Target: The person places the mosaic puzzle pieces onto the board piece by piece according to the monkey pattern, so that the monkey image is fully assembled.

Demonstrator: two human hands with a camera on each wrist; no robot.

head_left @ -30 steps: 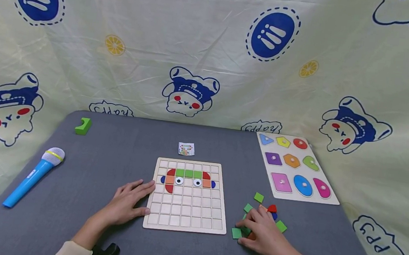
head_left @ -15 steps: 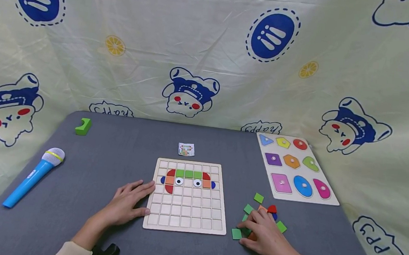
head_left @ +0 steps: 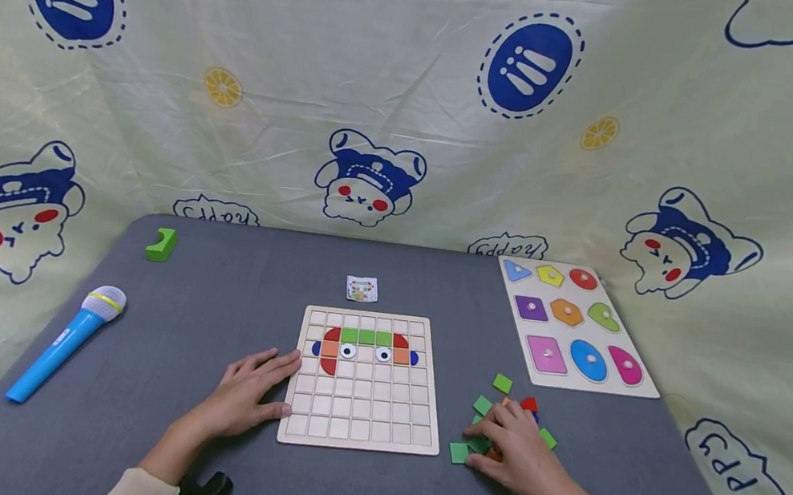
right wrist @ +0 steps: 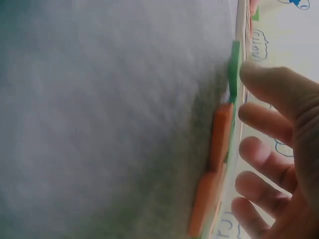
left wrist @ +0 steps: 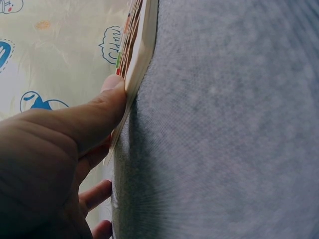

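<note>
In the head view a wooden grid board (head_left: 361, 411) lies flat at the middle of the table. Red, orange, green and blue tiles and two eye pieces sit in its upper rows. My left hand (head_left: 253, 395) rests at the board's left edge, fingers extended, and in the left wrist view its thumb (left wrist: 110, 92) presses the board's side. My right hand (head_left: 516, 452) hovers low over a loose cluster of tiles, hiding part of it. In the right wrist view its fingers (right wrist: 264, 149) bend loosely with nothing between them, beside a green tile (right wrist: 234, 67) and orange tiles (right wrist: 219, 137).
Behind the board lies a small picture card (head_left: 361, 289). A shape puzzle board (head_left: 560, 344) stands at the back right. On the left are a blue toy microphone (head_left: 59, 351) and a green notched block (head_left: 161, 245). One green tile (head_left: 501, 383) lies at the cluster's far side.
My right hand has shifted slightly right over the cluster, showing a little more of the orange and green tiles near its thumb. The left hand and the board have stayed put.
</note>
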